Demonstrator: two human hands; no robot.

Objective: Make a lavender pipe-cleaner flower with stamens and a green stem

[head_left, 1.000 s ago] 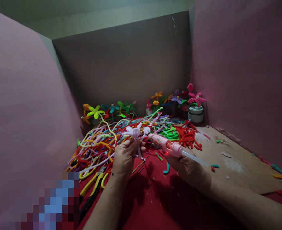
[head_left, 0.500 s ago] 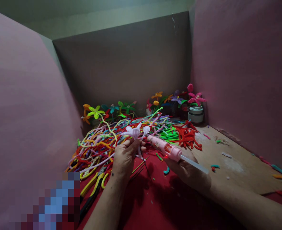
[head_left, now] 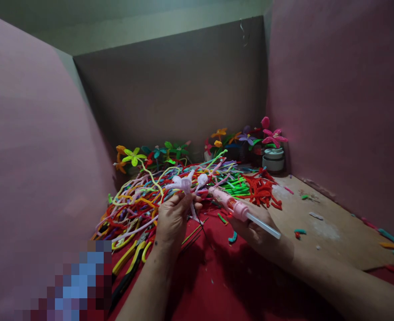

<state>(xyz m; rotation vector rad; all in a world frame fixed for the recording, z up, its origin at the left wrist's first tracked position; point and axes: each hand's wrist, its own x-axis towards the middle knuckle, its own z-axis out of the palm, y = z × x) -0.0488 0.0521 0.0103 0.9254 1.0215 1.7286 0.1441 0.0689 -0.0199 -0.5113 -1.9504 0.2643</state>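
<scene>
Pinched in the fingers of my left hand (head_left: 174, 218) is a pale lilac pipe-cleaner flower (head_left: 184, 183), with a thin dark stem wire running down below the fingers. A lilac bud (head_left: 202, 179) stands beside it, just right of the petals. My right hand (head_left: 255, 229) is wrapped round a pink hot glue gun (head_left: 230, 204), whose small red light is lit. A translucent glue stick (head_left: 263, 225) sticks out of its back end. The gun's nozzle points left toward the flower and bud, a small gap away from them.
Behind my hands lies a heap of coloured pipe cleaners (head_left: 143, 191). Yellow-and-black pliers (head_left: 130, 263) rest at the left. Finished flowers (head_left: 135, 157) and a lidded pale jar (head_left: 273, 159) stand at the back. Offcuts are scattered over the red cloth (head_left: 200, 285) and brown board (head_left: 344, 236).
The glue gun has drawn back a little from the bud, and its rear end has tipped left. My left hand has shifted the flower slightly to the left.
</scene>
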